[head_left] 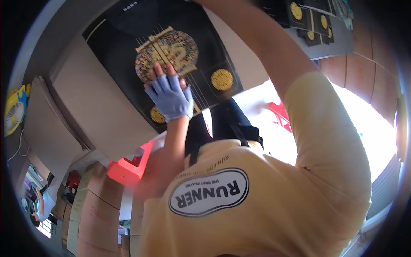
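My left hand (172,97), in a blue fingerless glove, lies palm down with its fingers stretched out on a large black printed sheet (115,47). Its fingertips rest over the lower part of a round multicoloured and gold design (182,45) on that sheet. Gold round emblems (221,80) sit near the sheet's near corners, one of them partly behind my left wrist. My right forearm (244,25) reaches up across the far side and leaves the picture at the top, so my right hand is out of sight.
Smaller black pieces with gold emblems (311,21) are stacked on a grey surface at the far right. Grey boards (55,111) lie at left, beside a yellow and blue fan (15,112). Red plastic stools (130,169), cartons (96,205) and another person (45,203) are lower left.
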A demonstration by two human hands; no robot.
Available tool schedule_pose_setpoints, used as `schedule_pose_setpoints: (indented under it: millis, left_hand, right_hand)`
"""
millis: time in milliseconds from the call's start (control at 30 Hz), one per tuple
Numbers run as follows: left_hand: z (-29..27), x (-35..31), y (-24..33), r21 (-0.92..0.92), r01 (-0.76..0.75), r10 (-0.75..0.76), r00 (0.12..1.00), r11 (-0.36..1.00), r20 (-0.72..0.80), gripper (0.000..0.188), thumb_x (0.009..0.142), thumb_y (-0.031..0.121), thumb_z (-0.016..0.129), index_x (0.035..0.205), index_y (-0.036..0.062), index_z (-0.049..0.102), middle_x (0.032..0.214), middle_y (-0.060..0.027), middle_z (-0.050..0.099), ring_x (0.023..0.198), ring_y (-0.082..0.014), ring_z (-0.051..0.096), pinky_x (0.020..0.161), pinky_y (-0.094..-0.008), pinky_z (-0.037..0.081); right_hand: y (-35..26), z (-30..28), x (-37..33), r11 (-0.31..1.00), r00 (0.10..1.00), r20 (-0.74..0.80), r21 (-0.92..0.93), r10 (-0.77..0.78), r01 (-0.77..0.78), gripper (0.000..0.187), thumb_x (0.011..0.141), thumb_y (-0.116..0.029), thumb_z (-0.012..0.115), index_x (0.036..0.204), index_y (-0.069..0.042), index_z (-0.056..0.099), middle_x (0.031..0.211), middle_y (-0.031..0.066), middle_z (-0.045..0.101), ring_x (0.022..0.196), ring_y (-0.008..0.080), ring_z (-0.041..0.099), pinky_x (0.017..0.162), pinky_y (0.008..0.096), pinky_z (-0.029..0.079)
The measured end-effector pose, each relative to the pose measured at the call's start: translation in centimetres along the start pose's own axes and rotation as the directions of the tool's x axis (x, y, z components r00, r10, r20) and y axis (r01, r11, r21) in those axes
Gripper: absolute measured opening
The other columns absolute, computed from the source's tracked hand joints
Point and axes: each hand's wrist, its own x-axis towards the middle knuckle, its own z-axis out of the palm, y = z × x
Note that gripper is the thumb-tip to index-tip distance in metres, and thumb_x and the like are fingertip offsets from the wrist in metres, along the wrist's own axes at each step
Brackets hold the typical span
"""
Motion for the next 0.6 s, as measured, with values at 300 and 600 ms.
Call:
schedule_pose_setpoints:
  millis: [300,600]
  left_hand:
    - [1.1,0.2,0.0,-0.002,0.018,-0.018,0.996,1.0,-0.091,0.053,0.092,0.032,0.049,0.14,0.0102,0.042,0.151,-0.0183,0.032,0.139,-0.0377,0.031,0.106,-0.064,0.026]
    - [0.5,-2.7,2.6,-0.27,0.174,-0.197,0.979,0.947,-0.059,0.065,0.087,0.034,0.055,0.144,0.009,0.038,0.15,-0.0254,0.03,0.138,-0.0451,0.029,0.107,-0.0647,0.025]
  right_hand:
    - [-11.2,-17.8,-35.7,0.953,0.816,0.574,0.279,-0.064,-0.122,0.068,0.084,-0.038,0.062,0.142,-0.009,0.043,0.148,0.0167,0.039,0.141,0.0311,0.033,0.115,0.0516,0.023]
    - [-17.9,-4.6,1.4,0.925,0.96,0.094,0.309,-0.263,0.223,0.05,0.089,-0.035,0.053,0.134,-0.013,0.048,0.122,0.0127,0.057,0.111,0.031,0.055,0.096,0.0455,0.045]
